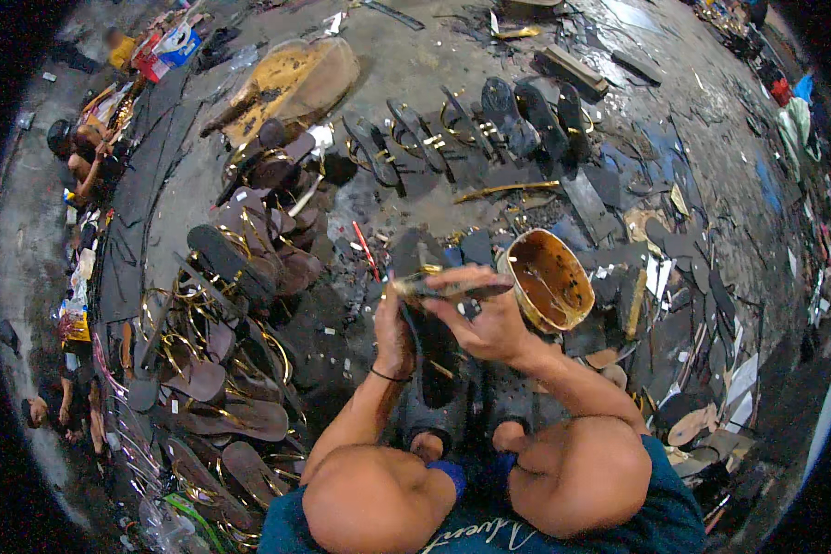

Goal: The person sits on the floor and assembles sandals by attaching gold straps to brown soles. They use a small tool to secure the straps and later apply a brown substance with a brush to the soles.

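Note:
A dark, flat sandal sole (480, 290) is held nearly edge-on in front of my knees. My right hand (489, 323) grips it, fingers along its upper side and thumb below. At the sole's left end, my left hand (394, 331) is closed on it, its fingers partly hidden. A small gold glint shows by the right fingers. Beneath my hands lies a dark upright strip or sole (437, 360), its kind unclear in shadow. Just right of my right hand stands a pale tub (568, 322) with sticky brown stuff inside.
Sandals with gold straps (198, 379) lie heaped on the left. A row of dark sandals (420, 138) stands ahead, near a large yellowed wooden block (328, 74). A red stick (367, 249) lies beyond my left hand. Scraps (692, 249) litter the right. People sit far left.

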A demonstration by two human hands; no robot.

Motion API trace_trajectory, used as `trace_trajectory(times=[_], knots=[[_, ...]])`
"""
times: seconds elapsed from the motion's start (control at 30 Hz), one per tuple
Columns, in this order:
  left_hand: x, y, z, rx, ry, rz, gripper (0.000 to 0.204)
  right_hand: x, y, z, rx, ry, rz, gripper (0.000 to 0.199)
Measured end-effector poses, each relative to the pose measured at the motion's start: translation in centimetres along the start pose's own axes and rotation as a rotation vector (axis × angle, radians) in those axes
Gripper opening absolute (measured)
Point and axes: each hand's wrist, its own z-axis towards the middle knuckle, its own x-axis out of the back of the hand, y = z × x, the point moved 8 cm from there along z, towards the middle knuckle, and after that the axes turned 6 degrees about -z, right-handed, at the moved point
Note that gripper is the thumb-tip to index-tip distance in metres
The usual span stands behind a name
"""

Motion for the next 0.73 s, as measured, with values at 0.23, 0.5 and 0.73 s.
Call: trace_trajectory(times=[0.23, 0.5, 0.73], knots=[[-3.5, 3.1, -2.1, -0.100, -0.015, -0.002, 0.040, 1.5, -1.5, -0.2, -0.056, 0.010, -0.073, 0.016], [-1.5, 4.6, -2.5, -0.337, 0.182, 0.270, 0.053, 3.1, 0.2, 0.7, -0.222, 0.211, -0.168, 0.021], [1.7, 0.8, -0.8, 0.012, -0.041, -0.130, 0.047, -2.2, 4.8, -3.1, -0.866, 0.020, 0.762, 0.035]])
